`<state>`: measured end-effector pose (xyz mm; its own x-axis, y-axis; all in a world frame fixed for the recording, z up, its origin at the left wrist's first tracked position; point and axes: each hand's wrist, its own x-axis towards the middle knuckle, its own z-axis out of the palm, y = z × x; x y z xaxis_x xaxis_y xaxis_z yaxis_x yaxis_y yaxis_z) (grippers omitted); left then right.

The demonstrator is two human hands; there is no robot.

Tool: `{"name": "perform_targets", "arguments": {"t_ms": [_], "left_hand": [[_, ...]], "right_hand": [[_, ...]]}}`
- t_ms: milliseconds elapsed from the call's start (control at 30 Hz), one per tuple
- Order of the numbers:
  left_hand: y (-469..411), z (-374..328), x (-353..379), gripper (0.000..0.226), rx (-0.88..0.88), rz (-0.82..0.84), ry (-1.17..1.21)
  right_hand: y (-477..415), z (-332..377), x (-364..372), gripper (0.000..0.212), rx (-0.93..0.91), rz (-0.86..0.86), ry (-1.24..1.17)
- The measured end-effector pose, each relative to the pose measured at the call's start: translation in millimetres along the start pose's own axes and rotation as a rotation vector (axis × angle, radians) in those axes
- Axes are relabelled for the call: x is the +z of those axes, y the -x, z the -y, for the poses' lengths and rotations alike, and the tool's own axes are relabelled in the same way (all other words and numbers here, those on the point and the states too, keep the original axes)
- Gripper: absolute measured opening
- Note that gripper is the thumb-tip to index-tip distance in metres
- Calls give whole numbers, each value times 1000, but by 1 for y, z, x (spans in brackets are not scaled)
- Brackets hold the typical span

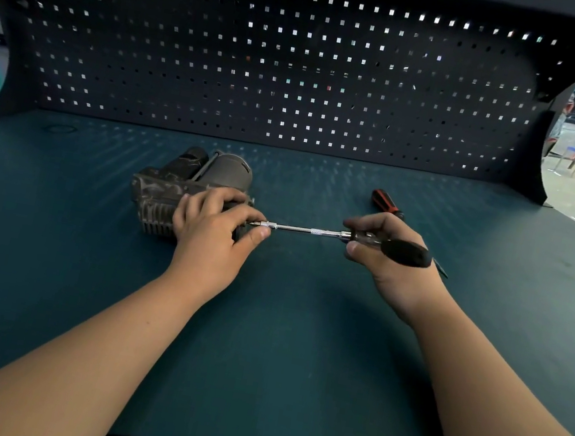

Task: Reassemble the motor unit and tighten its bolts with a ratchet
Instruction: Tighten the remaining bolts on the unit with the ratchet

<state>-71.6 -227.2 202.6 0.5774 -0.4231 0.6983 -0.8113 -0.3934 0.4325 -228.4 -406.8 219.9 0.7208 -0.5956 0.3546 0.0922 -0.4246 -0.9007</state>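
Motor unit [183, 191] lies on desk [293, 353], left of centre | our left hand [214, 232] steadies it, pinching the ratchet [299, 229] tip | right hand [382, 261] grips the handle | risk: we may tilt the long shaft, slipping off the bolt
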Motion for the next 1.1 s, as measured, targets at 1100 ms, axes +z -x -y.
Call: {"name": "perform_targets", "arguments": {"t_ms": [1100], "left_hand": [[0, 2, -1, 24, 34, 25, -52]], "right_hand": [[-26, -6, 26, 31, -3, -74, 354]]}}
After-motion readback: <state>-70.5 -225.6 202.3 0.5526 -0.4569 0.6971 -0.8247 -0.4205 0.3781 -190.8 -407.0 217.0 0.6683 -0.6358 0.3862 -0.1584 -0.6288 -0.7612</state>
